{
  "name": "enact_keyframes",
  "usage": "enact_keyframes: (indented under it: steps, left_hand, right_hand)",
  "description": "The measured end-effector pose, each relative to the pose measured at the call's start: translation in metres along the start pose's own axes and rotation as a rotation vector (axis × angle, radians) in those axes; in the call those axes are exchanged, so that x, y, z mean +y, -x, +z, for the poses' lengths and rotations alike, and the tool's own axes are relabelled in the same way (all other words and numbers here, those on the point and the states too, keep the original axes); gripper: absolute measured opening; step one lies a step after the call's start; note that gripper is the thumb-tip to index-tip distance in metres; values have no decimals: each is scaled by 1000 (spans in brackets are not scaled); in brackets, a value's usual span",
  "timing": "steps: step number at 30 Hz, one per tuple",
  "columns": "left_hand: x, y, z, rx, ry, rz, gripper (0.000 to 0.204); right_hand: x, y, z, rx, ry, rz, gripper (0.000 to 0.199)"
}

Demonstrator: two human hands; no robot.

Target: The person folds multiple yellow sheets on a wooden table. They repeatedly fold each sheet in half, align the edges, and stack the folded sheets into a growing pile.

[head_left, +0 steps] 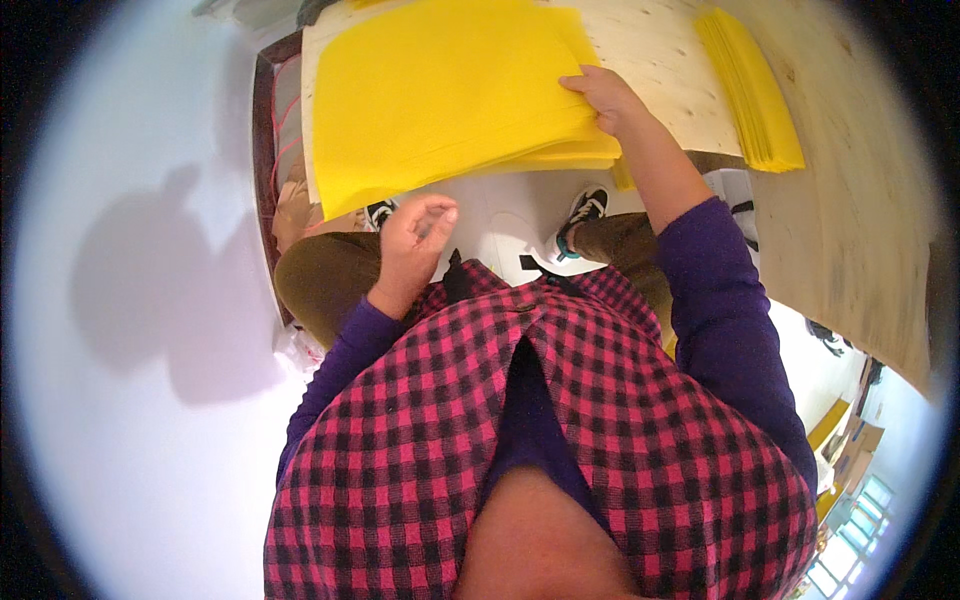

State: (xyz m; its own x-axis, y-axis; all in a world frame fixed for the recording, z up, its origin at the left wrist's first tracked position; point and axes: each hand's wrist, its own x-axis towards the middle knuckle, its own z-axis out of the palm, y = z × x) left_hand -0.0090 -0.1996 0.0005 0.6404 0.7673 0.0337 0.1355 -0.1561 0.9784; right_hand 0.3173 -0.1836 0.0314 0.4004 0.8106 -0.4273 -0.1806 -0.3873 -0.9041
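Observation:
A large yellow fabric-like sheet lies on top of more yellow sheets on a pale wooden board. My right hand grips the right edge of the top sheet, its thumb and forefinger on the upper face and the rest partly hidden. Just below the sheet's near edge, my left hand hangs in the air, apart from the sheet. Its fingers are loosely curled, the thumb close to the forefinger, and nothing shows between them.
A folded yellow stack sits at the right on the wooden tabletop. My knees are under the near edge, with shoes on the floor. To the left, a dark frame borders brown material beside a white wall.

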Motion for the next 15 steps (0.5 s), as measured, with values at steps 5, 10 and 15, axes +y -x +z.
enact_keyframes:
  steps: [5, 10, 15]
  left_hand:
    - [-4, 0, 18, 19, 1041, -407, 37]
    - [-3, -15, 18, 141, 1356, -523, 46]
    - [-2, -18, 9, 322, 1446, -393, 43]
  right_hand:
    - [-12, 12, 0, 15, -66, -27, 31]
    - [-6, 32, -9, -33, -133, -17, 32]
    - [22, 66, -24, 26, -217, -7, 30]
